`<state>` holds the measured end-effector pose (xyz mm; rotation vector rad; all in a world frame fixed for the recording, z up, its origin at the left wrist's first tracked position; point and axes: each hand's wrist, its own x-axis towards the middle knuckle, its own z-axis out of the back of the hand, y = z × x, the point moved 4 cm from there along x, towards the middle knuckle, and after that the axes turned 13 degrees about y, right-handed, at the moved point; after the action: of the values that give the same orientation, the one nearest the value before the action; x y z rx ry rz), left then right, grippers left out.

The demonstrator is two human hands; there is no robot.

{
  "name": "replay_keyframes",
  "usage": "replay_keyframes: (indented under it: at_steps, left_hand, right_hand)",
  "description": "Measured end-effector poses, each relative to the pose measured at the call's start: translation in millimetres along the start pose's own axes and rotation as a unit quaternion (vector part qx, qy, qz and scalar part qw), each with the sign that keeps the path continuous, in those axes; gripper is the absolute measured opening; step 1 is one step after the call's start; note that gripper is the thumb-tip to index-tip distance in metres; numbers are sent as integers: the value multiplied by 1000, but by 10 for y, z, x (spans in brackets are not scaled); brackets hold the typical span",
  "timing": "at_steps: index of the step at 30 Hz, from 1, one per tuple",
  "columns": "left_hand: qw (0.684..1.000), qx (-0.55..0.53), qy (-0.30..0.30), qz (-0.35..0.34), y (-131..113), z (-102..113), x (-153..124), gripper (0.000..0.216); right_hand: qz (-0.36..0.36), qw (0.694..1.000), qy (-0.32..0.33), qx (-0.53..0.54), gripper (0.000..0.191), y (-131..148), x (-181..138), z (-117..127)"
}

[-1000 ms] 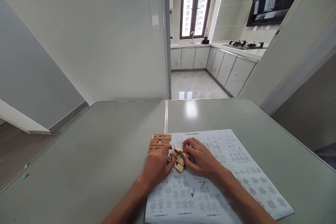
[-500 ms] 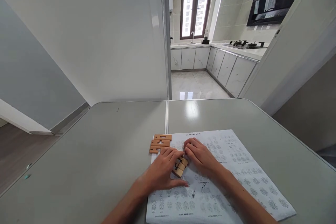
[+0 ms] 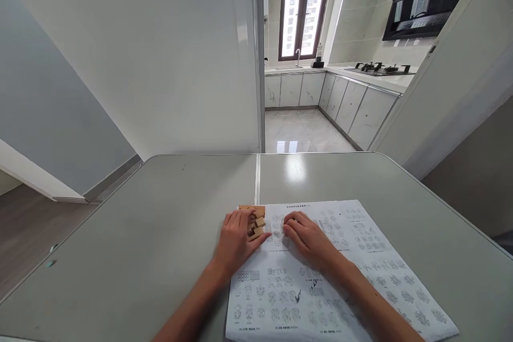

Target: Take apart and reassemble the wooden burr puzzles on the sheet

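At the upper left corner of the printed paper sheet [image 3: 276,278], my left hand [image 3: 232,243] is curled around a cluster of small notched wooden puzzle blocks [image 3: 257,223]. Its thumb is on their near side and its fingers on the far side. Behind it, the edge of a brown wooden plate [image 3: 244,207] shows; my hand and the blocks hide the rest. To the right, my right hand [image 3: 308,238] rests on the sheet with its fingers curled in. Whatever may be under those fingers is hidden.
The sheet, full of printed diagrams, lies on a grey-green table [image 3: 160,224] with a pale seam [image 3: 257,179] down its middle. A white wall panel [image 3: 180,64] stands beyond the table. A kitchen with white cabinets [image 3: 290,90] is visible through the opening.
My left hand has moved the wooden blocks left and away from me, from the sheet's middle onto the brown plates, which it now mostly covers. My right hand stays nearly in place.
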<state>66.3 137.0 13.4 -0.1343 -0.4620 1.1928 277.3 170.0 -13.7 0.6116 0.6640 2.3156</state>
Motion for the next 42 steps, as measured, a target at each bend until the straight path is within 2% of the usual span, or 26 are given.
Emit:
replay_keyframes:
  at_steps: [5,9,12,15,18,21,23,26,31,42]
  left_hand:
    - [996,47,-17,76,135,-21,-3,54]
    - [994,72,-31,80,110,-11,-4,55]
    - [996,64,-53,18,-9,38,-4,47]
    - [994,33,-61,-84,-181,50,-37,22]
    - [982,10,8,-187,-356,-62,-97,3]
    - [966,-7,90,-242,-465,-209,-159,13]
    - [962,-21,122,-244,-487,-268,-178,20]
    - [964,-40,139,-224,-478,-289,-179,22]
    - [966,-40,143,-213,-462,-291,-175,21]
    - [966,-36,139,-216,-473,-278,-160,23]
  right_hand:
    - [-8,1000,9,-2,31,-10,0,-14]
    - [-18,1000,11,-1,33,-9,-5,-17]
    - [-23,1000,13,-4,31,5,-5,-15]
    - [-24,1000,9,-5,28,12,-2,-20]
    - [-23,1000,0,-6,26,4,1,-33]
    - [-23,1000,-4,-8,23,-7,1,-49]
    - [-27,1000,-6,-10,22,-8,-1,-57]
    - [-36,999,-7,-16,26,-4,-1,-73]
    - [-52,998,5,-38,33,-6,-5,-129]
    - [-67,997,3,-42,35,-8,-4,-159]
